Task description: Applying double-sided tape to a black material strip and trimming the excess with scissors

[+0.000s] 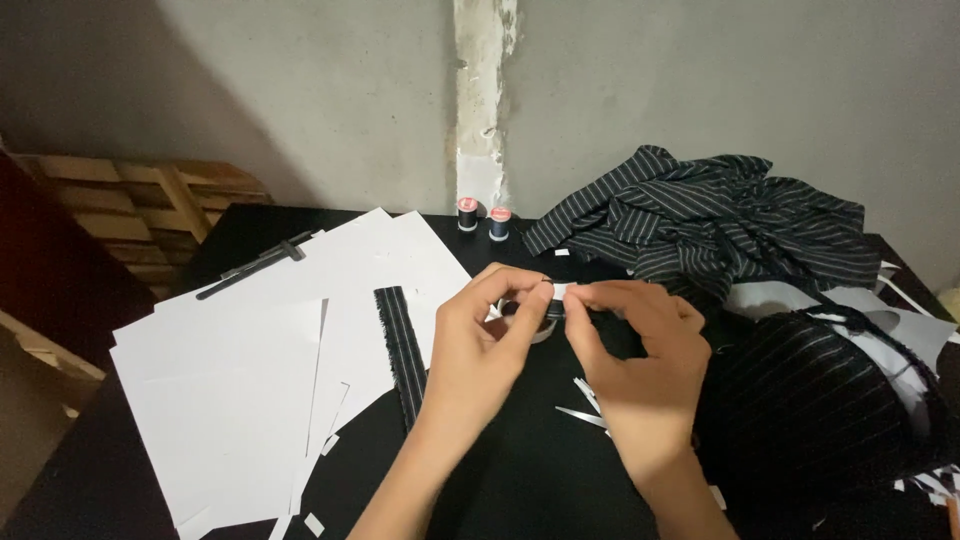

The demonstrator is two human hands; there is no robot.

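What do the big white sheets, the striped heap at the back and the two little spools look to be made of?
White sheets: probably paper, matte, flat with sharp cut edges. Striped heap: woven cloth, dark with thin pale stripes, soft crumpled folds. Spools: likely plastic cores wound with dark thread, though too small to be sure.

Paper sheets (pixel 250 370) lie left on the table (pixel 520 480), fabric pile (pixel 720 225) right, two thread spools (pixel 483 220) behind.
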